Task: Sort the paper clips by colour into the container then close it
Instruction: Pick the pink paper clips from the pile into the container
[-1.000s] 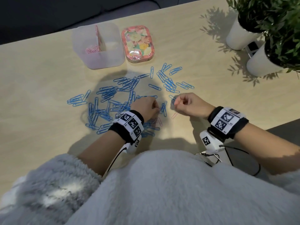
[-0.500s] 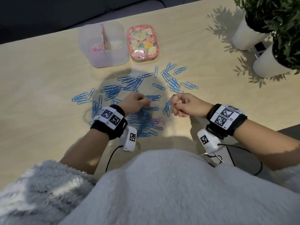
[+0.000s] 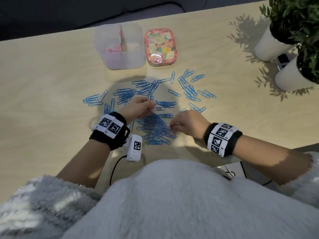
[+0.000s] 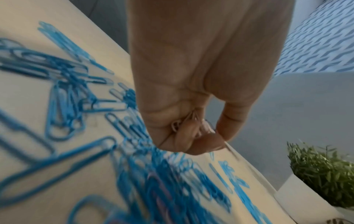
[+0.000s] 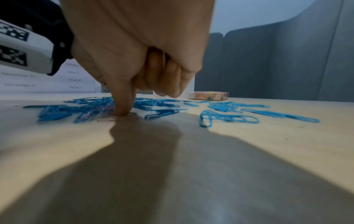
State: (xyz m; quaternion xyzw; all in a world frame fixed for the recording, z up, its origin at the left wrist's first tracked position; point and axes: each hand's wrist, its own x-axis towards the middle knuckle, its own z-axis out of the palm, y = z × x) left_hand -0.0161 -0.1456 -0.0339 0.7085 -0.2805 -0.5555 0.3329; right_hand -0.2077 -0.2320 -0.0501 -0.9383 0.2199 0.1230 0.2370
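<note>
1. Pale wooden table under both hands; I see my left hand curled round pink clips, my right hand with one fingertip down on the blue clips.
2. Beyond the hands: one container, pink clips in its left compartment; one floral lid beside it.
3. Two potted plants far right, bare wood leftward.

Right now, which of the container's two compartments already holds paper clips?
The left compartment of the clear container: pink clips lie heaped there, left of the divider. The right compartment looks bare.

table: matt pale wood | container: translucent frosted plastic | sleeve: fluffy fleece
</note>
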